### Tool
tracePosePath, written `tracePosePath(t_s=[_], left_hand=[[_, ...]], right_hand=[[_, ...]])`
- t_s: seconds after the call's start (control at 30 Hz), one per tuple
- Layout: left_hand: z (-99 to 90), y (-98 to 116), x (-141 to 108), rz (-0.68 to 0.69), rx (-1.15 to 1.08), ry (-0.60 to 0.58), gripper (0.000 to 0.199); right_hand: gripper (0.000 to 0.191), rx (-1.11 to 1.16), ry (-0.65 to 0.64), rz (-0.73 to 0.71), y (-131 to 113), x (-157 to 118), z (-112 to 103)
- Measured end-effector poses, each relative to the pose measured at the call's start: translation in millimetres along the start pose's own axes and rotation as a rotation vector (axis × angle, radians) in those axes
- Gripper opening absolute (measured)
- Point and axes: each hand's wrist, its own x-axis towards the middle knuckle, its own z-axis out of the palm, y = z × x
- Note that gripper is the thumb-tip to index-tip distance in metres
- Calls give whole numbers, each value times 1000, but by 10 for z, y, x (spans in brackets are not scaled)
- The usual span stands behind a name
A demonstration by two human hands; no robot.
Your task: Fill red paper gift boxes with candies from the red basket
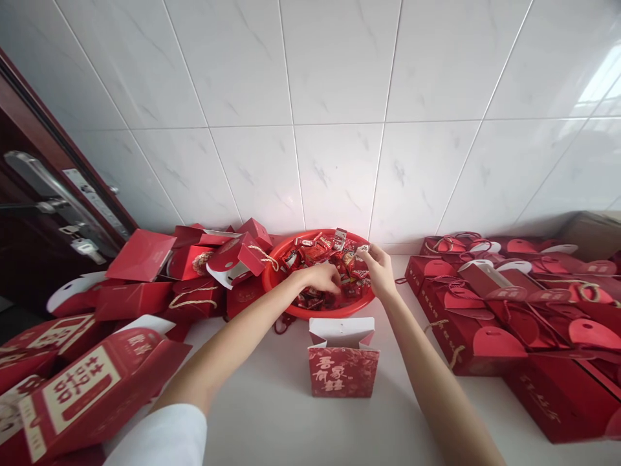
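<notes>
A red plastic basket (272, 285) full of wrapped candies (315, 249) stands against the wall. My left hand (324, 278) reaches down among the candies, its fingers curled and their tips hidden, so what they hold does not show. At the basket's right rim, my right hand (381, 265) pinches a small wrapped candy (363, 249) with a red and white wrapper. Between my forearms a red gift box (343, 372) with gold lettering stands upright, its top flaps open.
Red gift boxes (140, 255) lie in a loose heap at the left. More red boxes (485, 336) with cord handles stand in rows at the right. Behind the table (272, 401) rises a tiled wall (334, 175). A dark door with a metal handle (43, 175) is far left.
</notes>
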Motion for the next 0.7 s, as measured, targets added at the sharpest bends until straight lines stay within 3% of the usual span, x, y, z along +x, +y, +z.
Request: tracePosePath(t_s=[0.13, 0.27, 0.4, 0.53, 0.7], left_hand=[[-110, -93, -23, 24, -138, 301, 17], [-131, -129, -6, 33, -213, 468, 21], [-100, -161, 21, 36, -232, 484, 14], [-94, -195, 29, 72, -261, 500, 32], [-111, -173, 8, 57, -274, 505, 34]], right_hand=[[24, 21, 2, 11, -28, -9, 4], [24, 33, -12, 30, -48, -21, 7], [26, 55, -15, 58, -61, -28, 13], [25, 64, -17, 48, -69, -32, 15], [25, 49, -30, 34, -48, -27, 6]])
